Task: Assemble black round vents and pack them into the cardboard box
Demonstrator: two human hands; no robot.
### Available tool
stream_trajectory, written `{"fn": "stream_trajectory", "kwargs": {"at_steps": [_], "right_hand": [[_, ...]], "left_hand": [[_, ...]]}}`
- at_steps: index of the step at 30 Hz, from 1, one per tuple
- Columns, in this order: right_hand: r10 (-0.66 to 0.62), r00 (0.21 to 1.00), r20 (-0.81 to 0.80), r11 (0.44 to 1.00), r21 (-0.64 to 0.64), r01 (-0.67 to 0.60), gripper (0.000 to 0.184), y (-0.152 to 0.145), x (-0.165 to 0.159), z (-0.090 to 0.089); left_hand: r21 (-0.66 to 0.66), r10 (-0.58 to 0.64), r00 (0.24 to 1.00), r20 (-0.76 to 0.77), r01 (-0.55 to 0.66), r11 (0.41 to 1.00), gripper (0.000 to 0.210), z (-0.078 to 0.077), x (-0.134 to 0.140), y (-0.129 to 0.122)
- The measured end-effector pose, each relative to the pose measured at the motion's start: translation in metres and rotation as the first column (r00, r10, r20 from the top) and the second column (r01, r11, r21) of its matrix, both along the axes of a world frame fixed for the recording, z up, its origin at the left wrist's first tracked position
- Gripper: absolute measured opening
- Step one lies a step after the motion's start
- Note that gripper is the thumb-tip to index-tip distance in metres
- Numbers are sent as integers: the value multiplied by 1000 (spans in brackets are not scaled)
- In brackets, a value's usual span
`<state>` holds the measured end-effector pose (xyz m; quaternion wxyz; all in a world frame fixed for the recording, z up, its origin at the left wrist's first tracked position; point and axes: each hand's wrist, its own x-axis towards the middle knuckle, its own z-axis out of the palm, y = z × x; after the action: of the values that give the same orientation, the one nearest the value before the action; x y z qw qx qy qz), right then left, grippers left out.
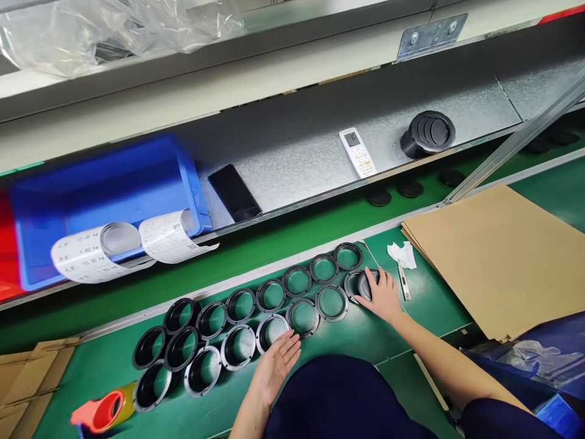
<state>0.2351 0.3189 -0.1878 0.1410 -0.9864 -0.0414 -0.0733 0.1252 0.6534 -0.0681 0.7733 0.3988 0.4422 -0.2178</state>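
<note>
Black plastic rings (269, 296) with open centres lie in two rows on the green tabletop (402, 329). The right hand (381, 297) closes over the end ring (361, 285); the left hand (276, 363) rests open beside the near row.

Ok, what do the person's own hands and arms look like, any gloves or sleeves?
Both are bare. The left hand and right hand wear no gloves, rings or watch that I can see. The forearms are uncovered; no sleeve shows on the right arm up to the frame edge. Dark navy clothing sits below them.
</note>
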Motion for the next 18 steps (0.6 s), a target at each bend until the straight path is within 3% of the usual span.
{"fn": "stream_trajectory", "kwargs": {"at_steps": [5,8,12,15,18], "right_hand": [[30,999,22,999,33,-31,96,23,3,-8],[47,999,-21,998,-32,-47,95,25,-2,-17],[41,999,22,991,-132,-38,86,13,-2,-4],[51,995,81,992,-120,-41,80,11,3,9],[53,996,75,994,-101,-46,78,16,-2,-2]], "left_hand": [[14,-35,999,-14,35,999,31,0,7,-3],[15,-10,1000,5,10,1000,32,0,12,1],[48,28,1000,-10,-27,998,33,-5,10,10],[69,27,998,-49,-24,997,33,-10,5,14],[69,10,998,-64,-5,998,36,-15,4,16]]}}
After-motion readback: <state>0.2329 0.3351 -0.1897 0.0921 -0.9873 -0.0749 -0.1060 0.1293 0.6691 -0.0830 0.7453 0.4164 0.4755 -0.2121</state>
